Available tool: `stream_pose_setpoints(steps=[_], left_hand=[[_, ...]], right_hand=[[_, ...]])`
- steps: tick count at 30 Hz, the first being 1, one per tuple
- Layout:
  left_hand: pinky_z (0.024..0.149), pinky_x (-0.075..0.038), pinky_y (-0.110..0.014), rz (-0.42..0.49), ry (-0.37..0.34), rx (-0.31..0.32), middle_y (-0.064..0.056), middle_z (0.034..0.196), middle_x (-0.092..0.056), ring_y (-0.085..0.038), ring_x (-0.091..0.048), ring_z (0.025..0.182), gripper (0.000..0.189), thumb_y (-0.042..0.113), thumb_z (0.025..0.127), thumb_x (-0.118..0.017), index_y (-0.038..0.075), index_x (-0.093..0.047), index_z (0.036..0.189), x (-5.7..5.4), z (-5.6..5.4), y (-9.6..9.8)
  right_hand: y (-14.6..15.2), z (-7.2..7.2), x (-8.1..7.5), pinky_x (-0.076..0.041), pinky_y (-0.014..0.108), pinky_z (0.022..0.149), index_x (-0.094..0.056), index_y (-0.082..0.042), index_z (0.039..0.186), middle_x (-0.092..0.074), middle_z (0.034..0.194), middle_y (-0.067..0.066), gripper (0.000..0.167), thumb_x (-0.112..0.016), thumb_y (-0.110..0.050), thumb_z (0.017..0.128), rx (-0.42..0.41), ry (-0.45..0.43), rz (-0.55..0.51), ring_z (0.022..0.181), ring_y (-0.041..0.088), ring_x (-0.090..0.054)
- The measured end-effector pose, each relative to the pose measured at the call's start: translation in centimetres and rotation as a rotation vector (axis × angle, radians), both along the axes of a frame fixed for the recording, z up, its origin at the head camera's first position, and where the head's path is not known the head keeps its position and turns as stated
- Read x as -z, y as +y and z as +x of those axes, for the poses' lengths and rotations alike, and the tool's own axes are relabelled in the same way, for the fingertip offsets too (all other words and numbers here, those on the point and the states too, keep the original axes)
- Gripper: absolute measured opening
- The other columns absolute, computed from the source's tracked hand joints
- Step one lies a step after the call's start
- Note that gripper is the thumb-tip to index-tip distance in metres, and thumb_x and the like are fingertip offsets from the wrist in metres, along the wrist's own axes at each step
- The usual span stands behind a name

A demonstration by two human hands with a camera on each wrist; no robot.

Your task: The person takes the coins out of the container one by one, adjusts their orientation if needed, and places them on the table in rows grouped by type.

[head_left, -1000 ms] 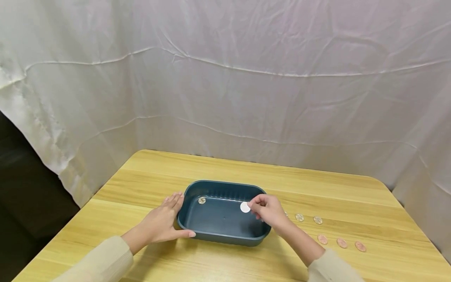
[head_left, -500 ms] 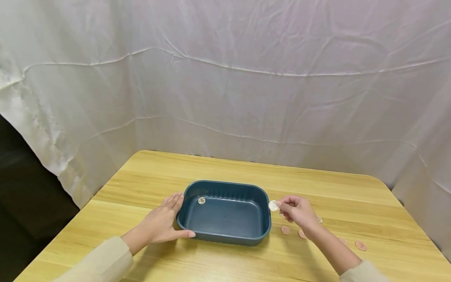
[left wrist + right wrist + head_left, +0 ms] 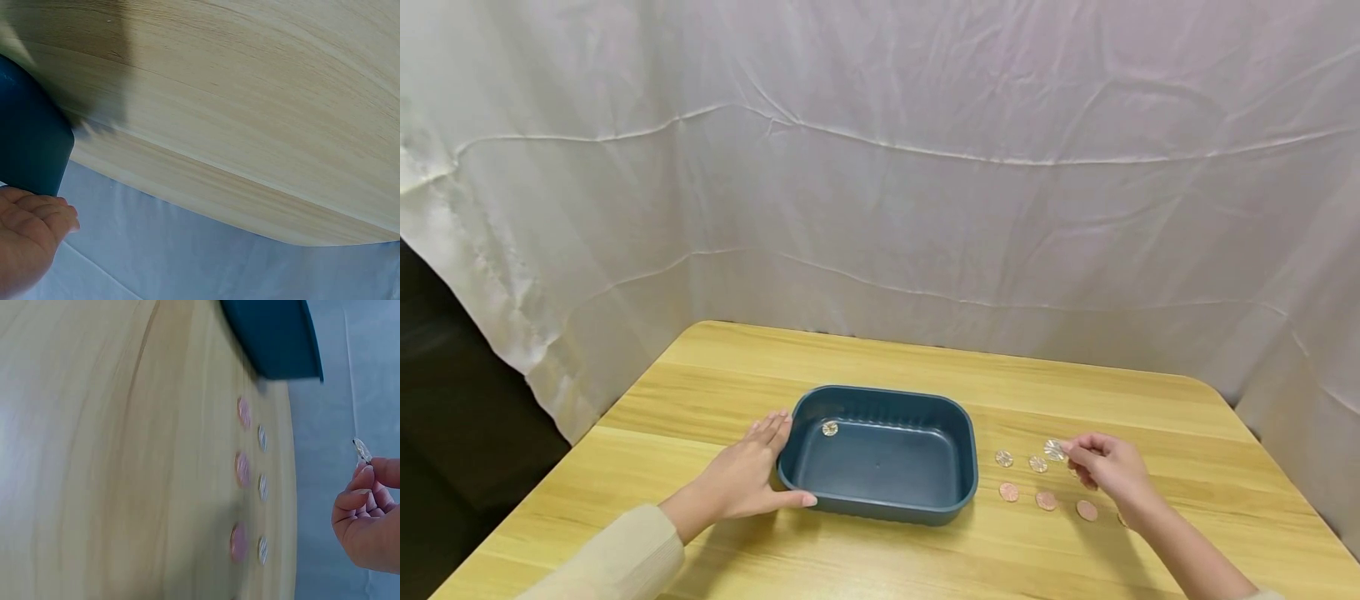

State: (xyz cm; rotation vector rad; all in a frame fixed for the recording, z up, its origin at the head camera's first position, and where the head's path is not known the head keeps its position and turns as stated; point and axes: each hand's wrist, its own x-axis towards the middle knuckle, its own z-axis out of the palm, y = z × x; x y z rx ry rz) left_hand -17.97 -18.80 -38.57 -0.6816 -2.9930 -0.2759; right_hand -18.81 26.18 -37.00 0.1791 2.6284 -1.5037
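Observation:
My left hand (image 3: 741,471) rests against the left end of the dark blue bin (image 3: 880,510), its fingers straight along the rim and the thumb at the front wall. A shiny round coin (image 3: 830,428) lies inside, near the back left corner. To the right of the bin, my right hand (image 3: 1108,468) pinches a silvery coin (image 3: 1054,450) between thumb and fingertips. That coin (image 3: 362,450) appears edge-on in the right wrist view. Beneath and beside this hand lie silvery coins (image 3: 1004,458) in a back row and pinkish coins (image 3: 1046,500) in a front row.
The wooden table (image 3: 850,567) has rounded far corners. Pale curtain cloth (image 3: 962,208) hangs behind it and on both sides. A dark area (image 3: 460,417) shows at the far left beyond the cloth.
My right hand has moved right, from over the bin to above the coin rows, still pinching the silvery coin. The left hand and the bin stay put.

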Motion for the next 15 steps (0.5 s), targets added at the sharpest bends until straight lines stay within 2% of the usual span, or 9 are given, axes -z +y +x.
stream_pose_setpoints(steps=[9,15], left_hand=[[0.108,-0.034,-0.049,0.008,0.018,0.003,-0.028,0.144,-0.034,-0.039,-0.033,0.135,0.113,0.077,0.069,-0.054,-0.011,-0.034,0.138,0.1,0.1,0.0],[0.109,-0.033,-0.049,0.001,-0.003,-0.007,-0.027,0.145,-0.033,-0.039,-0.032,0.136,0.112,0.076,0.07,-0.054,-0.01,-0.033,0.139,0.1,0.0,0.0]], right_hand=[[4.1,0.3,1.4,-0.045,0.021,0.053,-0.059,0.003,0.093,-0.057,0.071,-0.004,0.023,-0.052,-0.018,0.094,0.064,-0.021,0.086,0.059,0.005,-0.048],[6.2,0.0,2.5,-0.04,0.021,0.05,-0.06,0.001,0.092,-0.05,0.068,-0.005,0.021,-0.051,-0.018,0.093,0.096,-0.053,0.088,0.056,0.006,-0.042]])
